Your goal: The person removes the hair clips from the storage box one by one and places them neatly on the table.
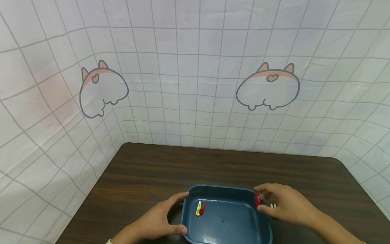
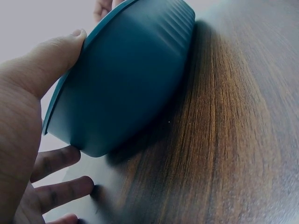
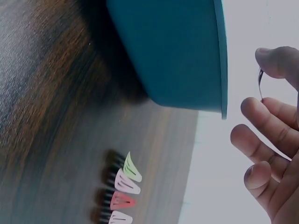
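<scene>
Overhead, the left hand (image 1: pixel 158 220) grips the blue tray (image 1: pixel 226 189) mid-worktop; the right hand (image 1: pixel 283 203) pinches a red hair clip (image 1: pixel 257 199) at its right rim. Left wrist: thumb on rim. Right wrist: spare clips (image 3: pixel 124 193) lie beside; a loosened pinch could drop the clip outside.

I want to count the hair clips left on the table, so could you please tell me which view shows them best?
The right wrist view: four hair clips lie in a row beside the blue tray. The head view shows only two tips behind the right hand; the left wrist view shows none.
</scene>
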Tool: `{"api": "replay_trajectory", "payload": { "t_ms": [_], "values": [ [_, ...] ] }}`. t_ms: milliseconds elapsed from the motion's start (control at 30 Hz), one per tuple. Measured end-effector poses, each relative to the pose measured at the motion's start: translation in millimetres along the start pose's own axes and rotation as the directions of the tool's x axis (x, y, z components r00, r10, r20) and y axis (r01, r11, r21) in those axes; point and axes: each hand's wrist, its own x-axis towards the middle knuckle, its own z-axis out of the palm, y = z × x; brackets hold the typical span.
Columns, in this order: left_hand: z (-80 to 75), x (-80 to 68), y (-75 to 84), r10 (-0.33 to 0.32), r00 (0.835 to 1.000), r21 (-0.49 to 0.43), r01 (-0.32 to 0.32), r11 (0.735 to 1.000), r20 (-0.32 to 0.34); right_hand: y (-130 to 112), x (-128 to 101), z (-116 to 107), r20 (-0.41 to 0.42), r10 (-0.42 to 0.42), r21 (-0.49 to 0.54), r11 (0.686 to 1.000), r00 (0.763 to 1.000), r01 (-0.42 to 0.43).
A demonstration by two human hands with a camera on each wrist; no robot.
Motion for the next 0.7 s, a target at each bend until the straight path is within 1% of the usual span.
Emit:
{"api": "replay_trajectory", "payload": {
  "t_ms": [100,333,467,533,700],
  "values": [
    [0.2,0.1,0.0,0.000,1.000,-0.002,0.000,1.000,-0.001,3.4,-2.4,-2.3,0.002,-0.010,0.027,1.000,1.000,0.010],
    [-0.2,-0.3,0.0,0.012,1.000,0.012,-0.012,1.000,-0.003,10.8,-7.8,-6.9,-0.011,-0.053,0.029,0.998,0.999,0.053],
    [-0.1,-0.5,0.2,0.013,1.000,0.028,-0.013,1.000,-0.009,15.8,-10.8,-10.1,-0.003,-0.049,0.047,0.998,0.999,0.049],
    [0.3,-0.4,0.3,0.009,1.000,0.033,-0.008,0.999,-0.013,18.7,-12.3,-11.3,-0.003,-0.035,0.055,0.998,0.999,0.035],
    [0.9,-0.2,0.4,0.007,1.000,0.027,-0.006,1.000,-0.017,26.1,-16.8,-13.4,-0.026,-0.020,0.052,0.998,0.999,0.021]
  ]
}}
